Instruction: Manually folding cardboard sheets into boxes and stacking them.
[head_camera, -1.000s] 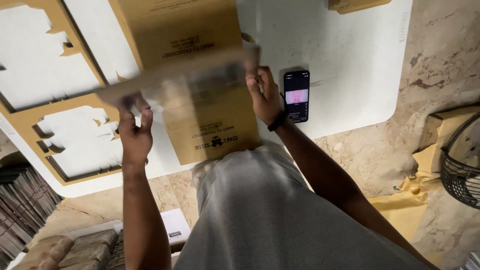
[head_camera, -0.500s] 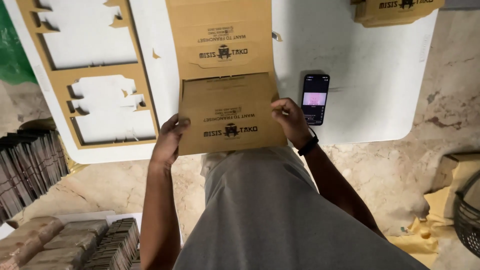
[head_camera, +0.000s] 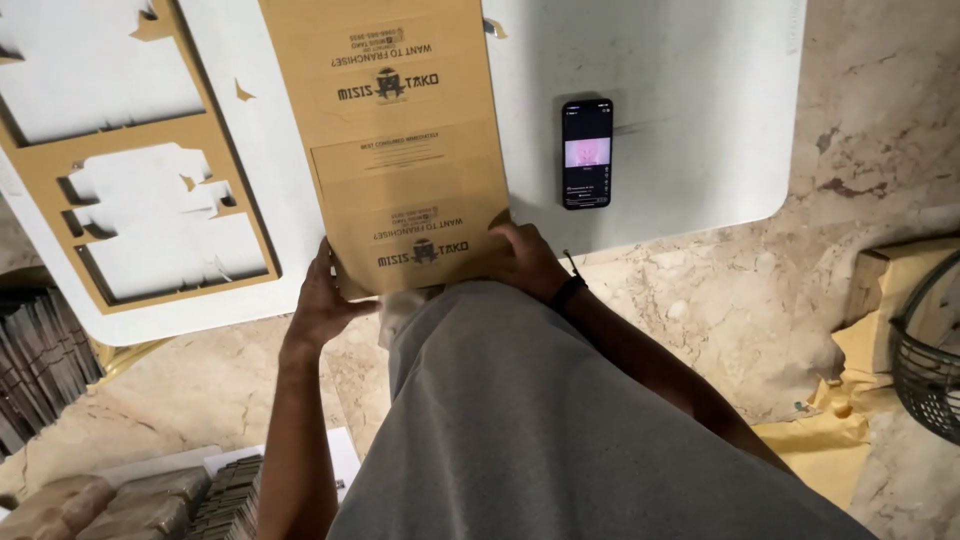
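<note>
A flat brown cardboard box blank (head_camera: 410, 190) with dark printing lies lengthwise on the white table (head_camera: 700, 90), its near end folded over at the table's front edge. My left hand (head_camera: 325, 300) grips the near left corner of the folded part. My right hand (head_camera: 525, 260), a dark band on its wrist, presses on the near right corner. Both hands hold the same sheet flat against the table.
A black phone (head_camera: 586, 153) with a lit screen lies right of the cardboard. A punched-out cardboard waste frame (head_camera: 120, 170) covers the table's left. Stacks of flat cardboard (head_camera: 40, 350) stand on the stone floor at left, more (head_camera: 200, 495) near my feet. A dark wire basket (head_camera: 930, 360) is at right.
The cardboard was lifted and mid-fold a second ago; it now lies flat on the table with the near flap pressed down. My hands have moved to its near corners.
</note>
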